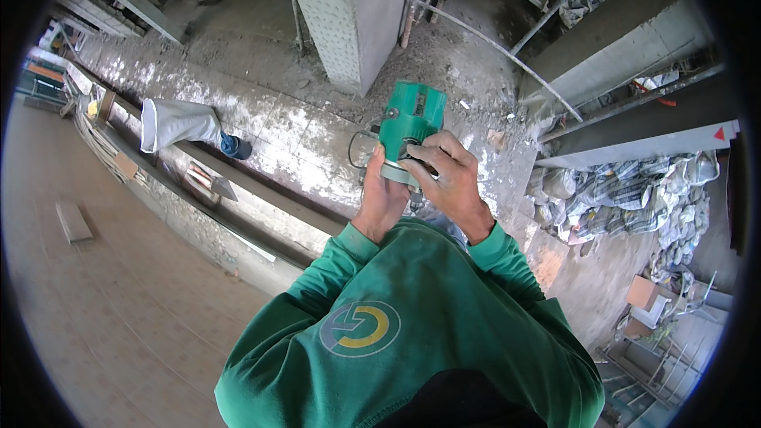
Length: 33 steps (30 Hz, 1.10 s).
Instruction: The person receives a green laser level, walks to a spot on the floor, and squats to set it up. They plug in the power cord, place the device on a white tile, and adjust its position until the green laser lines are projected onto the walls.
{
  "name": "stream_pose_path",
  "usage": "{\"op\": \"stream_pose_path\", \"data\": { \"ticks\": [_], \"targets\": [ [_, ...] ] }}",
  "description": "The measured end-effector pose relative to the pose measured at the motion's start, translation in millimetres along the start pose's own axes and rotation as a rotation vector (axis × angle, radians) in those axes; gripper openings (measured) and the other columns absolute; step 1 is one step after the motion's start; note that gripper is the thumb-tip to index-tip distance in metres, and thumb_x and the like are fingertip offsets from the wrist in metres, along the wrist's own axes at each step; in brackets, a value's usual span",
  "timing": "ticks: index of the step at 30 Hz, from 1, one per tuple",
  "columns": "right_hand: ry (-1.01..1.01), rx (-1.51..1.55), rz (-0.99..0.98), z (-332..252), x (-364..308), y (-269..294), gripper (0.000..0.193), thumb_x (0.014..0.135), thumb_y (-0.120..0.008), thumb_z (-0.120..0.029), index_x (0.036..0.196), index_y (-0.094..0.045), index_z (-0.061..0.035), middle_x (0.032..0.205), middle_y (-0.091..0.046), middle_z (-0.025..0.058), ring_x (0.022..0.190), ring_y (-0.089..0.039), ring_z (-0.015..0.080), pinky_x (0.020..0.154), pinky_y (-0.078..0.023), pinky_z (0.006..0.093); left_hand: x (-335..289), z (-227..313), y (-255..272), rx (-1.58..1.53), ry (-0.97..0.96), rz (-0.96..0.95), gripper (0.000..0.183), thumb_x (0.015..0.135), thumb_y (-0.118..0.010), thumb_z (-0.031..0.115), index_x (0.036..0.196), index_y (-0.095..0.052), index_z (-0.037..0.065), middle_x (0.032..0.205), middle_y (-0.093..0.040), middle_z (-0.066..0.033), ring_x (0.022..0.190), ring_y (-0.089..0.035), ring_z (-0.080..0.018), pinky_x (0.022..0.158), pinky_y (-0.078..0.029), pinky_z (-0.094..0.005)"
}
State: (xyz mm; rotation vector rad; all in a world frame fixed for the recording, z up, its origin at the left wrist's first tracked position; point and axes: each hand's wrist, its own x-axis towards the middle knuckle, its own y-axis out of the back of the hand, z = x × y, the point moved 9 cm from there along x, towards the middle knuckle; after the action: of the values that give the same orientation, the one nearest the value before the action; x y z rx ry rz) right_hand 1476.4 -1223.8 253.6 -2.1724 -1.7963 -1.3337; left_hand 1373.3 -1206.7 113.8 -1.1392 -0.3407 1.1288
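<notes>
both hands, left hand (379, 200) and right hand (448, 177), grip green power tool (411, 120), apparently router

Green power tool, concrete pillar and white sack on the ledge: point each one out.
green power tool (412, 115), head view, on its green housing.
concrete pillar (349, 16), head view, on its dotted front face.
white sack (178, 123), head view, on the middle of its cloth.

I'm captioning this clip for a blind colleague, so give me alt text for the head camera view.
Seen from above, a person in a green sweatshirt holds a green power tool in both hands, the left hand under its base, the right hand gripping its front. Below lie a dusty tiled floor, a grey pillar and piled sacks.
</notes>
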Motion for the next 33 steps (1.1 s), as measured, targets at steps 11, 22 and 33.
{"op": "stream_pose_path", "data": {
  "ticks": [11, 22, 33],
  "targets": [
    [-0.043, -0.005, 0.046, 2, -4, -4, 0.026, 0.082, -0.090, -0.002, 0.105, -0.077, -0.0019, 0.096, -0.069, 0.0109, 0.079, -0.071, 0.0244, 0.065, -0.058, 0.0360, -2, 1, -2, 0.006, -0.006, 0.020, 0.053, 0.113, -0.047, 0.056, 0.143, -0.060, 0.013, 0.135, -0.069, -0.0022, 0.128, -0.064, -0.0198, 0.111, -0.049, -0.0399],
    [-0.217, -0.043, 0.141, 6, -14, 1, 0.035, 0.076, -0.097, -0.012, 0.100, -0.075, 0.0000, 0.096, -0.069, 0.0111, 0.074, -0.070, 0.0189, 0.061, -0.057, 0.0316, 1, 1, -5, 0.005, -0.051, -0.064, 0.061, 0.112, -0.043, 0.061, 0.144, -0.058, 0.010, 0.136, -0.067, -0.0070, 0.126, -0.064, -0.0236, 0.109, -0.052, -0.0426],
    [-0.141, 0.027, 0.276, -15, 3, -6, 0.029, 0.083, -0.090, -0.002, 0.110, -0.079, 0.0008, 0.096, -0.069, 0.0114, 0.081, -0.070, 0.0199, 0.069, -0.056, 0.0324, 7, 18, -9, -0.020, -0.334, 0.000, 0.070, 0.109, -0.046, 0.066, 0.151, -0.052, 0.010, 0.141, -0.063, -0.0107, 0.130, -0.063, -0.0272, 0.113, -0.050, -0.0443]
  ]
}}
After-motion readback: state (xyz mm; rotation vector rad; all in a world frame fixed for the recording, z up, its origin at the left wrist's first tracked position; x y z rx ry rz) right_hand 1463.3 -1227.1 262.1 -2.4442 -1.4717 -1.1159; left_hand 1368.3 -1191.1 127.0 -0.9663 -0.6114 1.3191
